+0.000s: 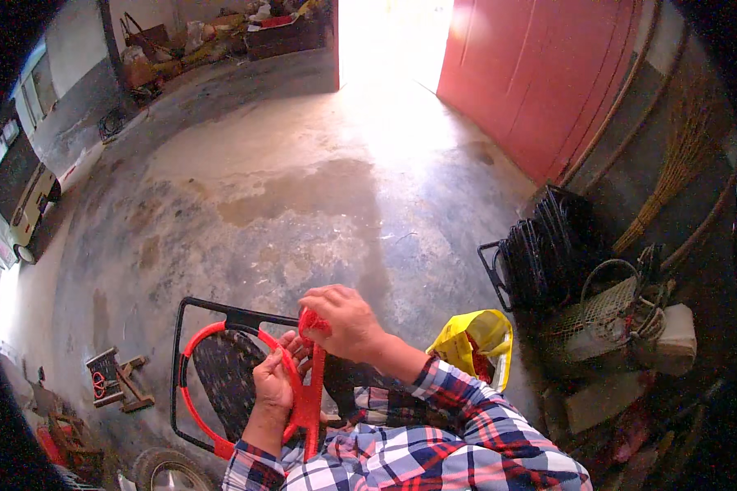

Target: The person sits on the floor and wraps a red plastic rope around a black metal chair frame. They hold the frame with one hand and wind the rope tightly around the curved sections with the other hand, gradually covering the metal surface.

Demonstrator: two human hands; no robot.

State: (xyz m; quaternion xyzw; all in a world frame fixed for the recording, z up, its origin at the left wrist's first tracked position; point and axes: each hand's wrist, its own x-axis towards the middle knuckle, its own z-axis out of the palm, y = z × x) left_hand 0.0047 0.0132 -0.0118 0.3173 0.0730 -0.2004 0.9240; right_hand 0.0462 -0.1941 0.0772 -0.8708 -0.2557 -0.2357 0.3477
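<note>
A black rectangular frame (178, 360) with rounded corners rests across my lap. Fixed to it is a ring (186, 385), mostly red with short black stretches. My left hand (275, 383) lies at the ring's right side, its fingers curled round the red part beside a straight red bar (307, 413). Just above, my right hand (348, 322) closes on a small bundle of red strip or cord (310, 326) at the bar's upper end. The palm and fingers partly cover the bundle, so its exact kind is unclear.
To my right stand a yellow bag (499, 331) with red material inside, a stack of black frames (544, 245), a wire mesh basket (594, 319) and a straw broom (675, 168). At left are a small stool (127, 385) with red-handled scissors (99, 385) and a wheel (172, 475).
</note>
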